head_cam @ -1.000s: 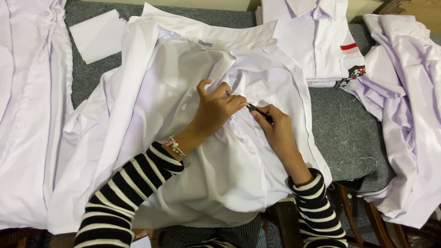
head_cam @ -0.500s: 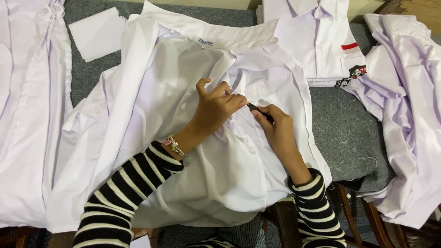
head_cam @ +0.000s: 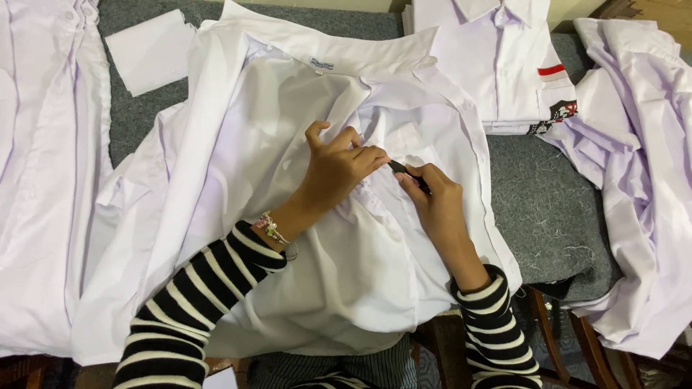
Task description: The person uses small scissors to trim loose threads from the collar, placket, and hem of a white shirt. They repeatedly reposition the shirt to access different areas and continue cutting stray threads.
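Your small dark tool (head_cam: 401,169) is mostly hidden between your fingers, can't tell what it is; right hand (head_cam: 437,205) pinches it, left hand (head_cam: 337,171) pinches the white shirt (head_cam: 238,166) spread across the counter (head_cam: 540,209).

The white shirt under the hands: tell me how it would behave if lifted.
The white shirt would probably droop limply, since it wrinkles where the left hand pinches it. It looks thin, so likely light. Its collar lies flatter, perhaps stiffer.

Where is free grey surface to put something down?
Bare grey felt lies between the open shirt, folded shirts and crumpled pile. A smaller strip sits near the white cloth piece. The middle, under both hands, is crowded.
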